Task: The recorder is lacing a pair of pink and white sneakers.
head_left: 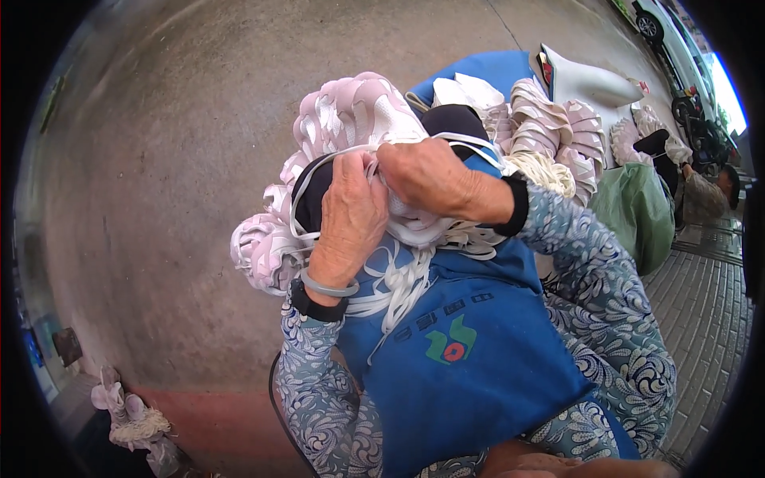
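Note:
My left hand [349,215] and my right hand [434,177] meet over my lap, fingertips pinched together around a thin white shoelace [362,149]. Just beyond them lies a stack of pink-and-white shoe uppers [351,111], nested one in another. Black lining [312,195] shows beside my left hand, and more black cloth [454,119] lies past my right. A tangle of loose white laces [398,279] hangs from below my hands onto my blue apron [486,390]. Where exactly the lace passes between the fingers is partly hidden.
At the right are more stacked pink-and-white uppers [550,119], a white sack [590,76] and a green bag [633,211]. Another person [705,195] is beyond the bag. Further uppers [131,414] lie on the ground at lower left. A white car [677,48] stands far right.

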{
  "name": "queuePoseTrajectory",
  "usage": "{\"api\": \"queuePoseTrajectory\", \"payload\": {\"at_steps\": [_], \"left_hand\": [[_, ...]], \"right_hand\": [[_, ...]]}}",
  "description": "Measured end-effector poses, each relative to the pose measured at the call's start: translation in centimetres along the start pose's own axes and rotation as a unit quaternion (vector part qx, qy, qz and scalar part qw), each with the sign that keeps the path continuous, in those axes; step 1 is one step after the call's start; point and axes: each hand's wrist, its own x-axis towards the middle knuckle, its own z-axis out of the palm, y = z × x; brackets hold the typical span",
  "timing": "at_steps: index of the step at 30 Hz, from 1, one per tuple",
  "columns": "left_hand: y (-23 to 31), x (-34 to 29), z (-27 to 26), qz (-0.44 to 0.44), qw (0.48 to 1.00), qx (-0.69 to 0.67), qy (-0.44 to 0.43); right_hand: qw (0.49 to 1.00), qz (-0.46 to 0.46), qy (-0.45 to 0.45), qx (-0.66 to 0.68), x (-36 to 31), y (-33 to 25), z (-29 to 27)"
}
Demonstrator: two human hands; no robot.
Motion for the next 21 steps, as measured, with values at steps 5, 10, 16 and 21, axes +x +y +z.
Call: {"api": "queuePoseTrajectory", "payload": {"at_steps": [5, 10, 16, 21], "left_hand": [[1.1, -1.4, -1.5, 0.034, 0.998, 0.047, 0.037], [2.0, -2.2, -2.4, -0.262, 0.883, -0.307, -0.241], [3.6, -1.3, 2.3, -0.310, 0.810, -0.436, -0.242], [7.8, -3.6, 3.2, 0.129, 0.870, -0.184, -0.439]], "right_hand": [[0.951, -0.078, -0.107, 0.279, -2.3, 2.8, -4.9], [0.708, -0.175, -0.335, 0.596, -8.4, 1.8, -7.2], [0.712, -0.314, -0.365, 0.512, -10.5, -0.3, -7.7], [0.765, 0.012, -0.163, 0.623, -12.1, 2.6, -8.9]]}}
